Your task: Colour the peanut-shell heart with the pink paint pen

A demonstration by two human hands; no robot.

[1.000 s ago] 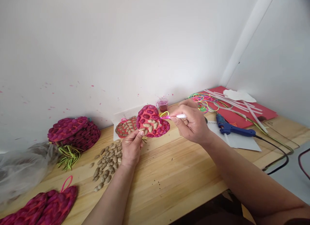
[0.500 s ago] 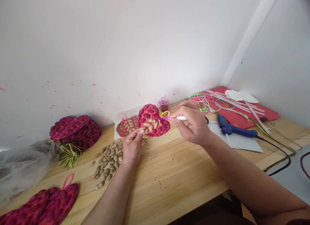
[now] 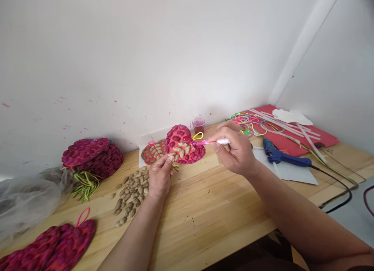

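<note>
My left hand (image 3: 160, 173) pinches the lower left edge of a red heart-shaped piece (image 3: 177, 139) with peanuts on it. Many of its peanuts are magenta; several in the middle are bare tan. A yellow cord loop (image 3: 198, 135) stands at its upper notch. In my right hand (image 3: 235, 150) is a paintbrush (image 3: 222, 141) with a white handle, its pink end at the heart's right half. Behind the heart, a second red piece with unpainted peanuts (image 3: 152, 152) rests on white paper. A small clear cup of magenta liquid (image 3: 199, 127) stands near the wall.
Loose peanuts (image 3: 131, 195) lie left of my left hand. Stacked magenta pieces (image 3: 90, 156), green cords (image 3: 87, 185), clear plastic (image 3: 32, 205) and finished-looking hearts (image 3: 73, 241) are further left. A blue glue gun (image 3: 288, 158), coloured cords (image 3: 247, 121), glue sticks (image 3: 283, 123) and red sheets (image 3: 324, 140) are right.
The brush and my right hand have shifted slightly right and down along the heart. My left hand keeps its hold; the view has moved a little.
</note>
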